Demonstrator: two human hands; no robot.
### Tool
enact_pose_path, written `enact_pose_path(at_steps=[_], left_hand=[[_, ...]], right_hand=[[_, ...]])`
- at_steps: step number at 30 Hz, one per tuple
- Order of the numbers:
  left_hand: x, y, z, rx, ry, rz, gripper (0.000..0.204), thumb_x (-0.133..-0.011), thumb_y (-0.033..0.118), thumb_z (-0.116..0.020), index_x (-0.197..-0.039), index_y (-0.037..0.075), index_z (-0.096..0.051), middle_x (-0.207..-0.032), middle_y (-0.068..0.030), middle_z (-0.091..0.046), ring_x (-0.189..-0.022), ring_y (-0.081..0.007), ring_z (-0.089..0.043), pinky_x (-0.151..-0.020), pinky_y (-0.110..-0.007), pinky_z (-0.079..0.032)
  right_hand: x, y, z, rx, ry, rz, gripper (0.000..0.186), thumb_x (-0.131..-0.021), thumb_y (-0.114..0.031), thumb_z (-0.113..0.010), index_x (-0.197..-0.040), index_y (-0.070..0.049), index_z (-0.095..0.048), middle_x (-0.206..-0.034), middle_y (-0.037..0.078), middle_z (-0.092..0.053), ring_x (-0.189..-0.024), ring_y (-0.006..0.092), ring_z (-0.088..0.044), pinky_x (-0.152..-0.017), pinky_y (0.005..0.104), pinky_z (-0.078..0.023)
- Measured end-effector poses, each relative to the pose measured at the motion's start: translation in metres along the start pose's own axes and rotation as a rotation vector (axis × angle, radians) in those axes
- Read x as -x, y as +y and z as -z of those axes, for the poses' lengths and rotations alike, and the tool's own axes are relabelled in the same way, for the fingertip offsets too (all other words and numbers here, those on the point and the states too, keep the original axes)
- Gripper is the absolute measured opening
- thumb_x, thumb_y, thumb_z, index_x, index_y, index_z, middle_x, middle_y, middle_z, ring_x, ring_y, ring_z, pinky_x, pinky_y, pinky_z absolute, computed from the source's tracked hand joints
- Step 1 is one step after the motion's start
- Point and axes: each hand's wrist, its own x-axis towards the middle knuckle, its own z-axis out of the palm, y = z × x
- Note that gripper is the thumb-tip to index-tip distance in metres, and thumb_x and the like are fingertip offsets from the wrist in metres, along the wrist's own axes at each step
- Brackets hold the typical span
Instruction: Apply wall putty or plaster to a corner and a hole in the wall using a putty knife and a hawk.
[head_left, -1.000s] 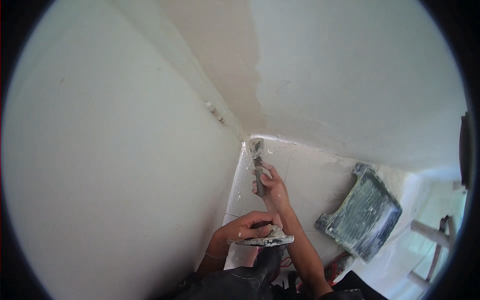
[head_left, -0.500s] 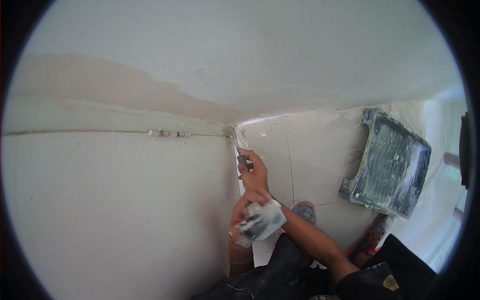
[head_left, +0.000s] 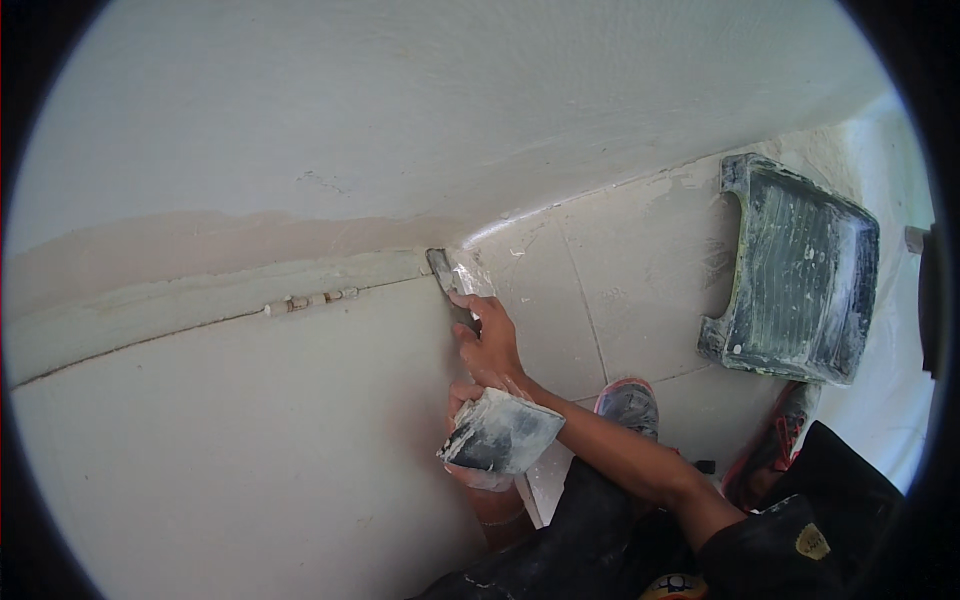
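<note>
At the corner where the walls (head_left: 300, 130) meet the tiled floor (head_left: 640, 300), a putty knife (head_left: 440, 270) is gripped in the right hand (head_left: 490, 340), its blade set at the seam. Just below, a putty-smeared flat plate (head_left: 508, 432) is held by the left hand (head_left: 463, 395) — mostly hidden behind it. Farther right, a white-streaked dark plastic piece (head_left: 800, 270) is seen on the tiles.

- A black sleeve (head_left: 765, 560) ends near the right elbow (head_left: 690, 492).
- A small gold, shield-shaped patch (head_left: 812, 541) marks the black cloth.
- A thin, pale bracelet (head_left: 500, 521) circles the left wrist (head_left: 497, 503).
- The trousers (head_left: 590, 515) are dark, faintly smeared with white.
- One grey shoe (head_left: 630, 407) has reddish edging; the other shoe (head_left: 775, 445) has red laces.
</note>
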Motion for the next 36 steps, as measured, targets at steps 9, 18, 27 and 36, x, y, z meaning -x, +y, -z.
enact_pose_path(at_steps=[9,18,27,36], left_hand=[[-0.004,-0.001,-0.002,-0.009,-0.003,0.039,0.075,-0.062,0.064,-0.079,-0.103,0.017,-0.039,-0.094,-0.0029,-0.042,-0.088,-0.0198,-0.044,-0.078,-0.035,-0.044],[-0.005,0.000,-0.001,-0.031,-0.009,0.015,0.072,-0.064,0.066,-0.077,-0.101,0.017,-0.039,-0.090,-0.0032,-0.042,-0.084,-0.0197,-0.044,-0.075,-0.034,-0.045],[-0.003,-0.005,0.007,0.001,-0.081,-0.016,0.075,-0.063,0.066,-0.077,-0.107,0.017,-0.040,-0.091,-0.0037,-0.043,-0.085,-0.0207,-0.045,-0.076,-0.035,-0.045],[-0.004,-0.008,0.006,0.002,-0.071,-0.010,0.080,-0.062,0.067,-0.077,-0.111,0.016,-0.040,-0.093,-0.0045,-0.043,-0.088,-0.0210,-0.045,-0.075,-0.035,-0.045]], right_hand=[[-0.001,-0.003,0.047,0.032,-0.180,0.040,0.046,-0.080,0.008,-0.058,-0.121,-0.012,-0.062,-0.104,0.010,-0.056,-0.082,0.0183,-0.057,-0.072,0.0279,-0.048],[-0.009,-0.003,0.037,-0.076,-0.108,-0.098,0.038,-0.086,0.001,-0.056,-0.123,-0.008,-0.060,-0.102,0.012,-0.056,-0.075,0.0164,-0.058,-0.057,0.0284,-0.049],[0.003,-0.015,0.039,0.008,-0.191,0.025,0.042,-0.079,0.005,-0.055,-0.118,-0.009,-0.062,-0.101,0.020,-0.056,-0.089,0.0329,-0.059,-0.077,0.0379,-0.049],[-0.008,-0.026,0.045,0.091,-0.131,0.139,0.044,-0.078,0.009,-0.055,-0.117,-0.009,-0.064,-0.096,0.014,-0.057,-0.076,0.0227,-0.058,-0.071,0.0315,-0.047]])
